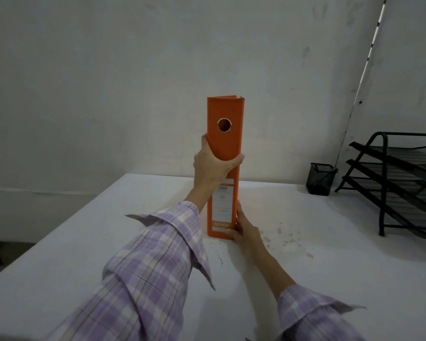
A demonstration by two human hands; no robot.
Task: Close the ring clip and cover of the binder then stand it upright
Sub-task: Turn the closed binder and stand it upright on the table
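An orange binder (225, 112) stands upright on the white table (330, 267), its spine with a round metal finger hole and a white label facing me. The cover is closed; the ring clip inside is hidden. My left hand (212, 166) wraps around the middle of the spine, thumb on the left side and fingers across to the right edge. My right hand (244, 227) rests flat against the binder's lower right side, near the base where it meets the table.
A black mesh pen cup (321, 178) stands at the back right of the table. A black tiered paper tray (399, 183) sits at the far right. A grey wall is behind; the table's left edge runs diagonally.
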